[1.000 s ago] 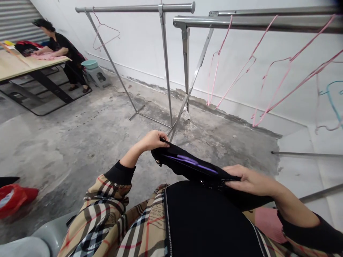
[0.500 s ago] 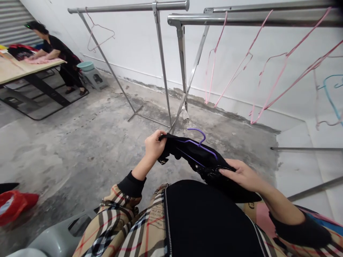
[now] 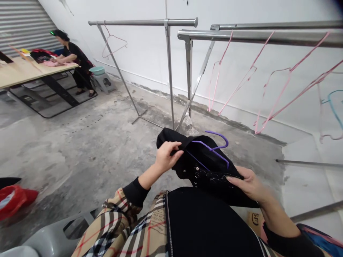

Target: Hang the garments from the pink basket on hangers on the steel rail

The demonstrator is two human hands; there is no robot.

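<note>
A black garment (image 3: pixel 214 184) with shiny trim along its opening hangs between my two hands, in front of my body. Inside its opening sits a purple hanger (image 3: pixel 206 145), its hook sticking out above the cloth. My left hand (image 3: pixel 168 155) pinches the garment's edge on the left, thumb and fingers closed on the fabric. On the right, my right hand (image 3: pixel 248 184) grips the other side, thumb on top near the trim. The garment's lower part is partly lost against my black top.
Ahead stand metal clothes racks (image 3: pixel 187 35) with several pink hangers (image 3: pixel 252 67). At the far left a person (image 3: pixel 73 59) bends over a table (image 3: pixel 24 80), near a stool (image 3: pixel 105 85) with a basin (image 3: pixel 97 70). A red bag (image 3: pixel 17 200) and grey stool (image 3: pixel 53 232) are at lower left.
My left hand has moved right along the garment's edge, and the left end of the cloth now stands up behind it. The purple hanger has shifted right. The view has tilted up slightly.
</note>
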